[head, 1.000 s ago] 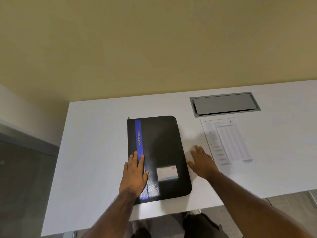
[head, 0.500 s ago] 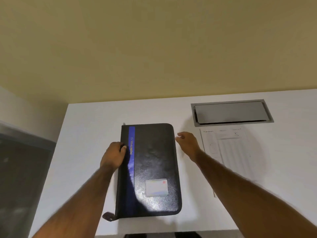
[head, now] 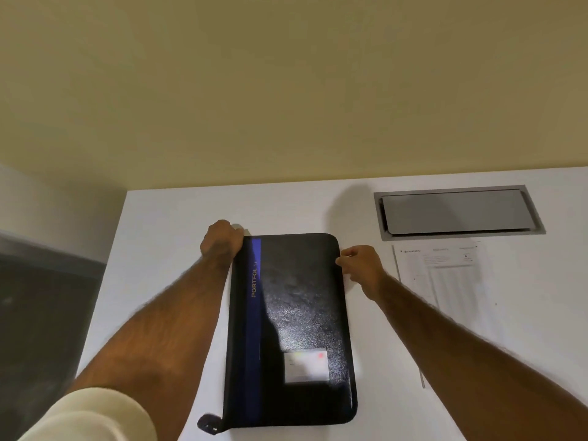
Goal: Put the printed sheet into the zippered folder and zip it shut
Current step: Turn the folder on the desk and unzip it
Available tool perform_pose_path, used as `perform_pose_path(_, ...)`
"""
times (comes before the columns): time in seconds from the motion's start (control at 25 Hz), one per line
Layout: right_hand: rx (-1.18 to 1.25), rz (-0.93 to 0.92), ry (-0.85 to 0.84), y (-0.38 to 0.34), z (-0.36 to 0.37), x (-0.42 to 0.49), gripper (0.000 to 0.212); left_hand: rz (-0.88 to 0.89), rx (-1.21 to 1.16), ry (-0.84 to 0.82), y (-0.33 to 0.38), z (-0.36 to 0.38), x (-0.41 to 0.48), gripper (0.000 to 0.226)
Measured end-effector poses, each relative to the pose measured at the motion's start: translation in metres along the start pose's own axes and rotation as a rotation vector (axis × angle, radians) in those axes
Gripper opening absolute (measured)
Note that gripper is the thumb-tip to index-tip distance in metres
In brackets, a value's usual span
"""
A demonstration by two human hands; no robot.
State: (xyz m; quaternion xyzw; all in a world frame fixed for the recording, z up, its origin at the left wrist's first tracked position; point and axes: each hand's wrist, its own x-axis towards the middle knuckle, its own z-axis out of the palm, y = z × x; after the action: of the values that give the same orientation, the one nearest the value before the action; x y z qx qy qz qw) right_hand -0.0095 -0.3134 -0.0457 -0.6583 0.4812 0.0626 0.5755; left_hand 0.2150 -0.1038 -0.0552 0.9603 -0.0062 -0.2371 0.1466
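Note:
The black zippered folder (head: pixel 302 313) lies closed on the white table, with a blue stripe down its left side and a pale label near its lower right. A dark pull tab (head: pixel 208 423) sticks out at its near left corner. My left hand (head: pixel 222 241) curls over the folder's far left corner. At the far right edge my right hand (head: pixel 359 265) has its fingertips on the folder's side. The printed sheet (head: pixel 451 300) lies flat to the right of the folder, untouched.
A grey recessed cable hatch (head: pixel 458 211) is set into the white table (head: pixel 165 256) behind the sheet. The table's left edge drops to a dark floor. A beige wall rises behind the table.
Both hands slid from the folder's near half up to its far corners. The left hand went from lying flat on the cover to curling over the far left corner.

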Motion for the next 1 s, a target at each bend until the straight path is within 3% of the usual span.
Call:
perform_pose_path(0.28,-0.046,0.022,0.040,0.004,0.007,0.012,0.016,-0.054,0.110,-0.013,0.015,0.006,0.014,0.032)
perform_pose_path(0.48,0.002,0.056,0.008,-0.001,0.004,0.013,0.003,-0.076,0.126,-0.036,0.019,0.005,0.024,0.029)
perform_pose_path(0.8,-0.017,0.035,0.064,-0.005,0.006,0.022,0.005,-0.092,0.153,-0.044,0.026,0.006,0.030,0.028)
perform_pose_path(1.0,-0.048,-0.053,0.083,-0.007,0.010,0.023,0.012,0.042,0.213,-0.016,0.019,0.002,0.030,0.031)
